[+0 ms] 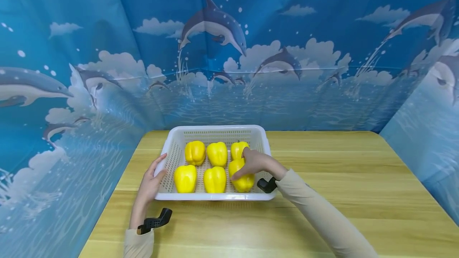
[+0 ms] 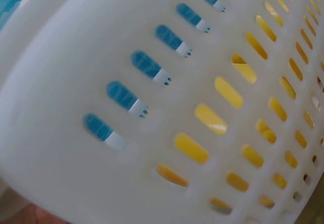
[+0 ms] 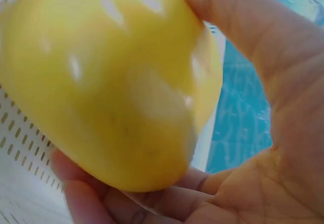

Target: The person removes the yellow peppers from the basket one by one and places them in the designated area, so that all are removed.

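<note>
Several yellow bell peppers (image 1: pixel 215 180) sit in two rows inside a white plastic basket (image 1: pixel 215 196) with slotted walls. My right hand (image 1: pixel 255 161) grips the front right bell pepper (image 1: pixel 242 178). In the right wrist view, the thumb lies on one side of this bell pepper (image 3: pixel 111 82) and the fingers (image 3: pixel 83 198) curl round the other. My left hand (image 1: pixel 150 184) rests at the basket's left rim, its fingers fairly straight. The left wrist view is filled by the basket's outer wall (image 2: pixel 61 77), with yellow showing through the slots; only a bit of hand appears at the bottom left.
The basket stands on a wood-grain table (image 1: pixel 340 178), near its back edge. A blue curtain (image 1: pixel 222 71) printed with dolphins hangs behind and at the sides. A black wrist mount (image 1: pixel 155 221) is on the left wrist, another (image 1: pixel 267 185) on the right.
</note>
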Demonstrator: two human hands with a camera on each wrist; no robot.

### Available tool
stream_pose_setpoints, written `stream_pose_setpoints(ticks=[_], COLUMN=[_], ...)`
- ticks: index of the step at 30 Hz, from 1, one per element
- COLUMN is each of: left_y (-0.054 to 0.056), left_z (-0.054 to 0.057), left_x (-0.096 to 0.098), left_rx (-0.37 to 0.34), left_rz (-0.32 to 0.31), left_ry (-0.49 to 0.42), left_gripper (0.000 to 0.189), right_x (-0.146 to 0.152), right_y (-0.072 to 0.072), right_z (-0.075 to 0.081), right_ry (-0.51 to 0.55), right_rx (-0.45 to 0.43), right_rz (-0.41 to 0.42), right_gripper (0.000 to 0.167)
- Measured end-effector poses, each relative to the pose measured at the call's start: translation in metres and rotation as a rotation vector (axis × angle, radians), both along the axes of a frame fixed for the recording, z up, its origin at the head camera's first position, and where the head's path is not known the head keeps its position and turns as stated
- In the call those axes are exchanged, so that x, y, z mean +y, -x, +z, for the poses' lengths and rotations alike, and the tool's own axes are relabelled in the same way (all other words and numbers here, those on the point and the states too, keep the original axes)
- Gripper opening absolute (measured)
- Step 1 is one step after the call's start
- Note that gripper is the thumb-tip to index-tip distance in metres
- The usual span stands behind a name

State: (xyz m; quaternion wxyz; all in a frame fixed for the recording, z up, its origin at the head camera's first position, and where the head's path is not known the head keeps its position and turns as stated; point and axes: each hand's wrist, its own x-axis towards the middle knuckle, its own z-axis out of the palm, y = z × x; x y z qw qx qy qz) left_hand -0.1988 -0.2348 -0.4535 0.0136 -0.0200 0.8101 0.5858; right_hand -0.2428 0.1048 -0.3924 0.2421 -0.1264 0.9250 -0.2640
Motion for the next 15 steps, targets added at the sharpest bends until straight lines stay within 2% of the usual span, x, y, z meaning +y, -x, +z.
stream_pose_setpoints(ticks=[15], left_y=[0.0], left_z=[0.002], left_x=[0.001], left_rx=[-0.003], left_rz=[0.0], left_ry=[0.006], left_gripper=[0.051], right_x=[0.018], right_y=[-0.016], right_z=[0.005], right_ry=[0.228], right_rx=[0.121], right_rz=[-0.107], right_gripper=[0.087])
